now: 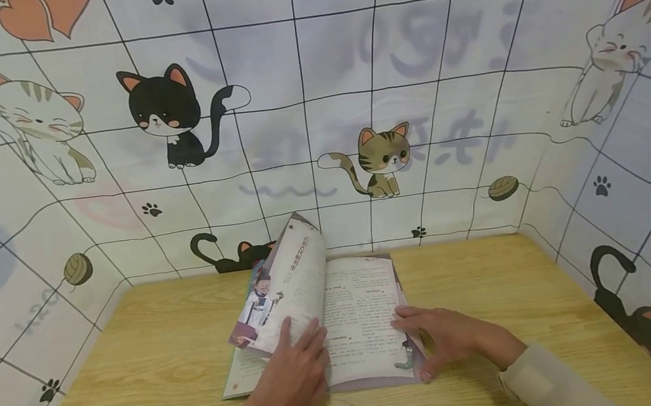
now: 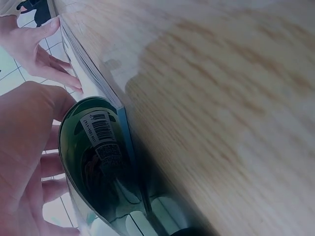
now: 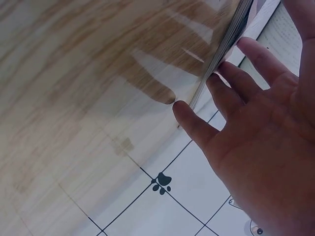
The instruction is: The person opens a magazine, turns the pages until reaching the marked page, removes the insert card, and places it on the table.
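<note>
Book [image 1: 367, 317] print too small to read, sleeves [image 1: 549, 381] cut by head view's bottom edge

A gridded white backdrop [image 1: 258, 51] with cartoon cats [image 1: 165, 107] borders the wooden table [image 1: 490, 291].

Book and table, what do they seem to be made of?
Book: paper, thin enough to curl and matte-looking inside. Its green cover looks like glossy card, perhaps laminated, since it shines in the left wrist view. Table: wood or wood-look laminate, judging by the grain; faint reflections suggest a smooth finish.
</note>
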A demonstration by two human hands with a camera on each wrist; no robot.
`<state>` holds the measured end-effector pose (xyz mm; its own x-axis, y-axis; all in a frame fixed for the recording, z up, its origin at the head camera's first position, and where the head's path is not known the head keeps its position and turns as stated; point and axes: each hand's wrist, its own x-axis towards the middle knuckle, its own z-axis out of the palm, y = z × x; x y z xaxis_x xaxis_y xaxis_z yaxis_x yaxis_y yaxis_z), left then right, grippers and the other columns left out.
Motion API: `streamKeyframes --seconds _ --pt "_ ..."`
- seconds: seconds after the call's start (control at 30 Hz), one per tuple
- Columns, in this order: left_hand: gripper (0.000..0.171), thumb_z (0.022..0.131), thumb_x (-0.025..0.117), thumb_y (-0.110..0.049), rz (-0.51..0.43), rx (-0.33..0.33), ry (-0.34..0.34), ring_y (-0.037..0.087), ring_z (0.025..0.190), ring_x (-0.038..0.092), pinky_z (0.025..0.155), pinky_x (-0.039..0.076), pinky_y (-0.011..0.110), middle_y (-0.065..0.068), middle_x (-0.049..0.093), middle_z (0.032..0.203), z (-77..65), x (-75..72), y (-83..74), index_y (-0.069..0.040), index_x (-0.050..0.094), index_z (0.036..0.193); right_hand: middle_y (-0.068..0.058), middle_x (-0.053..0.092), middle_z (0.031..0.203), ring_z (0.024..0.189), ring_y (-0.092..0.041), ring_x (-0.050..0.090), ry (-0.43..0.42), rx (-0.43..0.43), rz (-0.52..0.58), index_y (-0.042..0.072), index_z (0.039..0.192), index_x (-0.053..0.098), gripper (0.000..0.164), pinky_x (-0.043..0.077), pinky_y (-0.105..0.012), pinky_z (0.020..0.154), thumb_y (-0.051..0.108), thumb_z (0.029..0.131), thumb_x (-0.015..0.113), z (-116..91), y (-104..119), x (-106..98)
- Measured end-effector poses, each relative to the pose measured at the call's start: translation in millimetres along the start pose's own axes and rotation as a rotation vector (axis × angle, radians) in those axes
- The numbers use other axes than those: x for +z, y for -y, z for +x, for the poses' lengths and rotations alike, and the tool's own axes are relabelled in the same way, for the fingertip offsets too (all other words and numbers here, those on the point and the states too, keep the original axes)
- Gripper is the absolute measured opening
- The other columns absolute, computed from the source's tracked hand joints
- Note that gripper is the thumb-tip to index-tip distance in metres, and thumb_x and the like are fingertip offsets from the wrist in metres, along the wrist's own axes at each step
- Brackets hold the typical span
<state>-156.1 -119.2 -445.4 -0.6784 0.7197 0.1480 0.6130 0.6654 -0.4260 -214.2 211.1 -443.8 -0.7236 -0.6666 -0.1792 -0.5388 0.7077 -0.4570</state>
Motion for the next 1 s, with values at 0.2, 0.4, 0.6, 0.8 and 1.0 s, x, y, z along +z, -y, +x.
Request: streamKeyframes --seconds 0.2,0.4,0.6,0.8,1.0 --pt "0.034 0.091 0.059 -0.039 -0.121 -0.063 0.045 0.027 0.138 0.045 0.094 0.043 0.066 0.008 0.056 0.141 -0.7 2.4 0.7 -0.015 0.071 0.112 -0.010 0.034 0.159 0.143 -0.037 0.035 -0.008 -0.008 0.000 0.011 0.147 0.049 0.098 0.033 -0.058 0.110 0.051 0.067 0.087 -1.3 0.0 -0.1" --pt "0.041 0.092 0.058 -0.039 -0.254 -0.144 0.086 0.031 0.139 0.043 0.089 0.046 0.067 0.011 0.051 0.147 -2.5 3.5 1.5 -0.012 0.067 0.122 -0.009 0.034 0.159 0.144 -0.034 0.035 -0.007 0.001 0.003 0.011 0.147 0.049 0.097 0.033 -0.056 0.111 0.050 0.066 0.087 -0.7 1.1 -0.6" --pt "0.045 0.093 0.057 -0.040 -0.316 -0.185 0.094 0.032 0.138 0.044 0.087 0.047 0.068 0.011 0.050 0.148 -3.7 4.6 1.6 -0.012 0.065 0.127 -0.010 0.034 0.159 0.144 -0.034 0.035 -0.007 -0.003 0.009 0.010 0.147 0.049 0.097 0.032 -0.057 0.110 0.049 0.066 0.088 0.0 1.9 -0.8" --pt "0.045 0.092 0.058 -0.038 -0.353 -0.202 0.095 0.034 0.137 0.044 0.084 0.048 0.067 0.012 0.050 0.147 -4.1 6.2 2.3 -0.011 0.065 0.127 -0.012 0.035 0.158 0.142 -0.037 0.036 -0.014 -0.021 -0.001 0.009 0.146 0.050 0.098 0.033 -0.058 0.109 0.050 0.066 0.087 -0.1 1.1 -0.2" --pt "0.045 0.093 0.058 -0.038 -0.379 -0.207 0.091 0.035 0.137 0.045 0.084 0.050 0.065 0.013 0.050 0.147 -4.3 6.8 2.2 -0.010 0.065 0.127 -0.009 0.037 0.158 0.143 -0.035 0.036 -0.011 -0.005 -0.006 0.011 0.146 0.051 0.095 0.034 -0.057 0.110 0.051 0.068 0.087 0.8 1.5 -1.4"
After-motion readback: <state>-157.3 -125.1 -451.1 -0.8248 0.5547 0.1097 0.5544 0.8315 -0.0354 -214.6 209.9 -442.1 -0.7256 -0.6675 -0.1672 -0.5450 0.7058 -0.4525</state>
